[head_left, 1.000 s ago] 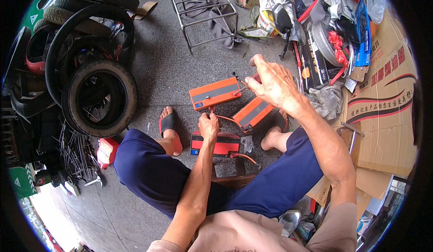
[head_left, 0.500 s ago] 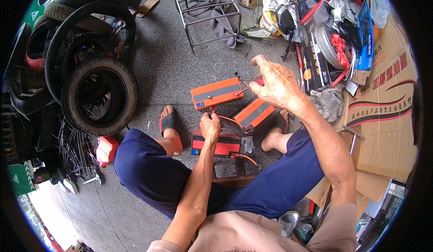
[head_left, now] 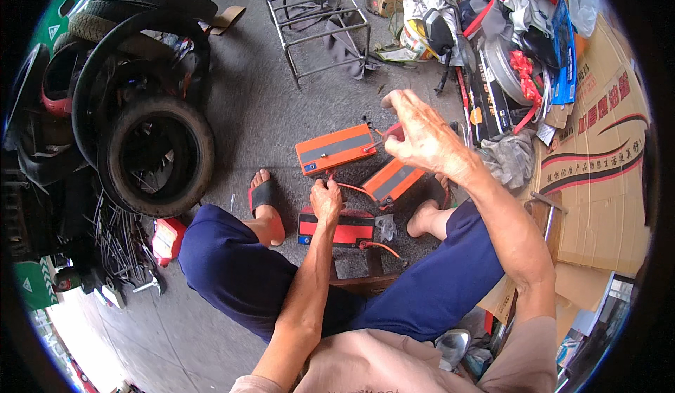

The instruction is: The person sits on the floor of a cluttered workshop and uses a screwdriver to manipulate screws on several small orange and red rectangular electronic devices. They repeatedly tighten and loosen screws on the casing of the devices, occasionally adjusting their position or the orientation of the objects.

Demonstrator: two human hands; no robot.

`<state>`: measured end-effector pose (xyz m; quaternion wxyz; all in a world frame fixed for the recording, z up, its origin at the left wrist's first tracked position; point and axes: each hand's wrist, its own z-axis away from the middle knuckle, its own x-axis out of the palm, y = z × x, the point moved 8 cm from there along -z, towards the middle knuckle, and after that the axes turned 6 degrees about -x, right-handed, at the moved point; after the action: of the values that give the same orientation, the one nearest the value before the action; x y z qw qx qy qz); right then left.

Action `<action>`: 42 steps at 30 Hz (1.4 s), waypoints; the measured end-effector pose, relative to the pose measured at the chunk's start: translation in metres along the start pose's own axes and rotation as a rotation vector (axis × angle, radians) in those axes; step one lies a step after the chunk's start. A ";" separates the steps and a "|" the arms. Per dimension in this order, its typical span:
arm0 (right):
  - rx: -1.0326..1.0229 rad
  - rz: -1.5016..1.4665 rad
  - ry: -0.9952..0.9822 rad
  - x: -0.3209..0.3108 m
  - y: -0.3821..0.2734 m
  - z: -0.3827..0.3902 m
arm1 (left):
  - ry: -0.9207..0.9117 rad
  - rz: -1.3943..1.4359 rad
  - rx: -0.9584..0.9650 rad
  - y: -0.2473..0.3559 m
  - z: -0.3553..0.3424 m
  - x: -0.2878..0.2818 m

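Note:
I sit low with three flat batteries on the concrete floor between my feet. My left hand (head_left: 325,200) is closed on an orange wire (head_left: 355,189) just above the black-and-red battery (head_left: 337,228). An orange battery with a grey stripe (head_left: 335,149) lies beyond it. A second orange battery (head_left: 394,181) lies tilted to the right. My right hand (head_left: 422,136) is raised above that second battery, fingers bent, pinching a small red connector (head_left: 395,131).
Stacked black tyres (head_left: 151,150) stand at the left. A metal frame stool (head_left: 316,10) sits ahead. Flattened cardboard boxes (head_left: 598,154) and a heap of tools and parts (head_left: 492,48) fill the right side. My sandalled feet (head_left: 264,195) flank the batteries.
My right hand has drifted slightly up and left over the orange batteries. My left hand stays on the wire by the black-and-red battery.

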<state>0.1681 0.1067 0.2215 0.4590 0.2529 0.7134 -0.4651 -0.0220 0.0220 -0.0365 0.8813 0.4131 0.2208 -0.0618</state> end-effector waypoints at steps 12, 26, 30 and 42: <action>0.003 0.202 -0.009 -0.001 -0.009 -0.009 | 0.000 0.070 0.038 -0.058 -0.045 0.016; 0.119 0.127 -0.044 0.000 0.008 0.005 | -0.087 0.157 -0.054 -0.011 -0.001 0.010; 0.155 0.107 -0.120 0.003 -0.003 -0.004 | -0.045 0.128 0.056 -0.038 -0.030 0.009; 0.002 0.053 0.036 0.000 -0.005 0.001 | -0.050 0.198 0.068 -0.029 -0.015 0.013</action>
<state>0.1643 0.1036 0.2231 0.4581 0.2804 0.7142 -0.4489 -0.0242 0.0157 -0.0705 0.8739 0.4609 0.1544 0.0079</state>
